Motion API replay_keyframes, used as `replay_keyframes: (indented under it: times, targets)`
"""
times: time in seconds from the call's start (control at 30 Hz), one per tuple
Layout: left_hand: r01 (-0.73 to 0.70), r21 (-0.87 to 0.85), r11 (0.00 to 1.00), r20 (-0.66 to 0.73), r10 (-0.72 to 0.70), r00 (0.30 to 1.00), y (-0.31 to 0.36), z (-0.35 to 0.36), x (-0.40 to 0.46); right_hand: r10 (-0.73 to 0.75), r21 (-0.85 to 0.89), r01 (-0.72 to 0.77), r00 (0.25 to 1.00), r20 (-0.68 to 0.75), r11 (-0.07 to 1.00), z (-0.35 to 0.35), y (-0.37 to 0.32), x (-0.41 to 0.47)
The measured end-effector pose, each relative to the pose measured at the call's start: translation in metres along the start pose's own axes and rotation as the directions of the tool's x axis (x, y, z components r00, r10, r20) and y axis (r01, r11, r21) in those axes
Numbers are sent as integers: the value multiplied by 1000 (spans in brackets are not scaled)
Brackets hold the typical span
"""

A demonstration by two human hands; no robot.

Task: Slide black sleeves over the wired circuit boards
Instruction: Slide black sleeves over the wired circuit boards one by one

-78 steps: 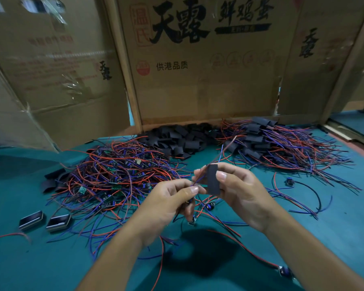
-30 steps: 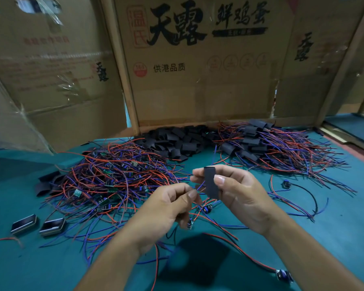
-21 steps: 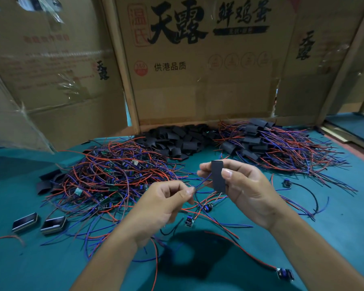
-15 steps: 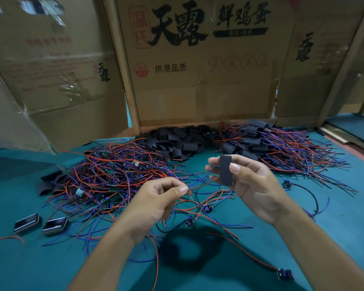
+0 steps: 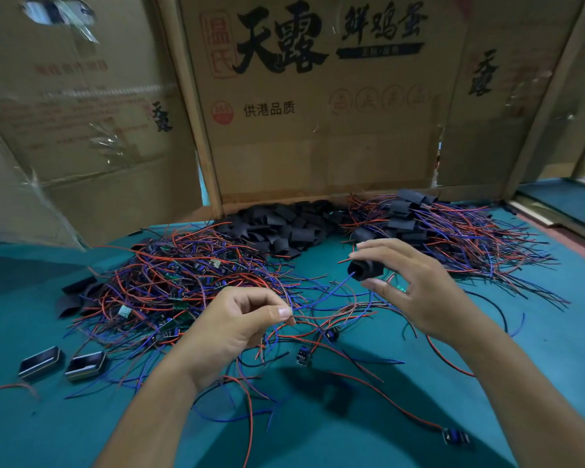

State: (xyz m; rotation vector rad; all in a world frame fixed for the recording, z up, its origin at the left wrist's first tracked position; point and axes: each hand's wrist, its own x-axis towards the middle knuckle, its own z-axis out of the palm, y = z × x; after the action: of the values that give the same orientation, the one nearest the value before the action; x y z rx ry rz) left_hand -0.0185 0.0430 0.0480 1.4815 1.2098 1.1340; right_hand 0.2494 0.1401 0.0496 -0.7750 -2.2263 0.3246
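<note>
My right hand (image 5: 416, 285) pinches a black sleeve (image 5: 366, 269) between thumb and fingertips, its open mouth facing left. A blue wire (image 5: 321, 297) runs out of that mouth down to my left hand (image 5: 237, 327), which pinches the wire ends between thumb and forefinger. A green bit of circuit board (image 5: 400, 288) shows just behind the right thumb. A tangle of unsleeved wired boards (image 5: 183, 282) lies at the left. Loose black sleeves (image 5: 284, 228) are heaped at the back centre. Sleeved boards with wires (image 5: 429, 228) pile up at the back right.
Cardboard walls (image 5: 318, 130) close off the back of the teal table (image 5: 352, 434). Two small dark rectangular parts (image 5: 61, 363) lie at the front left. Stray wired boards (image 5: 303, 354) lie below my hands, and another (image 5: 455, 435) sits at the front right.
My hands have drawn apart: the right one moved up and right with the sleeve, turning it mouth-on, while the left kept the wires, which now stretch through the sleeve.
</note>
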Motion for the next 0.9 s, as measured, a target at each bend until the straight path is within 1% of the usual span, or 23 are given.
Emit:
replay_keyframes:
  times: [0.27, 0.47, 0.9]
  targets:
    - [18, 22, 1000, -11, -18, 1000, -1, -3, 1, -80, -55, 78, 997, -20, 995, -5, -3, 0]
    - [24, 18, 1000, -12, -24, 1000, -2, -3, 1, -99, -118, 105, 994, 54, 987, -1, -8, -1]
    - [22, -29, 999, -44, -23, 999, -4, -11, 3, -68, -44, 78, 978, 196, 996, -3, -12, 0]
